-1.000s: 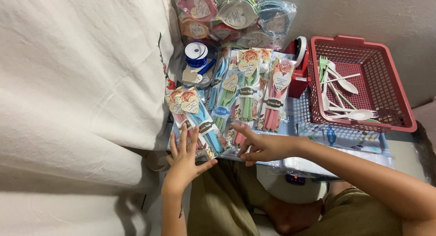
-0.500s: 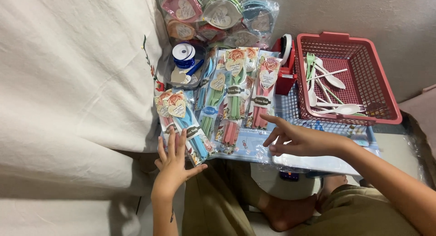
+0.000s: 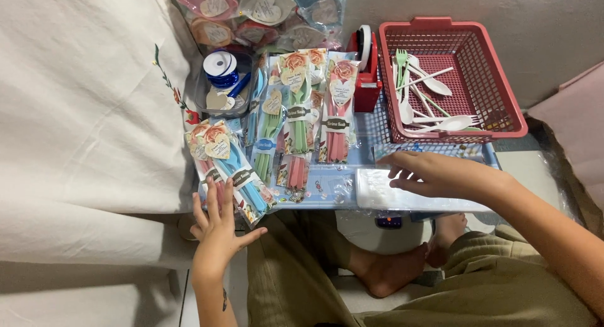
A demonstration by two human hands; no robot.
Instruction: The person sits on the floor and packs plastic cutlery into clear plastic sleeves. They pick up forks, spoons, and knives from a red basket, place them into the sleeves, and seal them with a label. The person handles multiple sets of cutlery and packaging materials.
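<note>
Head view, left hand (image 3: 217,223): fingers spread flat, holding nothing, fingertips resting on the near end of the blue cutlery packet (image 3: 236,173).
Head view, right hand (image 3: 437,175): palm down, fingers loosely fanned on the clear plastic stack (image 3: 409,198); nothing gripped.
Beyond the left fingertips: more cutlery packets (image 3: 302,113) lying in an overlapping row, their far ends hard to separate.
Beyond the right hand: red basket (image 3: 503,82) with loose white spoons (image 3: 431,85).
Top edge: wrapped heart-tagged bundles (image 3: 264,9), cut off by the frame.
Hidden: the surface under the packets; the tape dispenser (image 3: 365,69) shows only partly.
</note>
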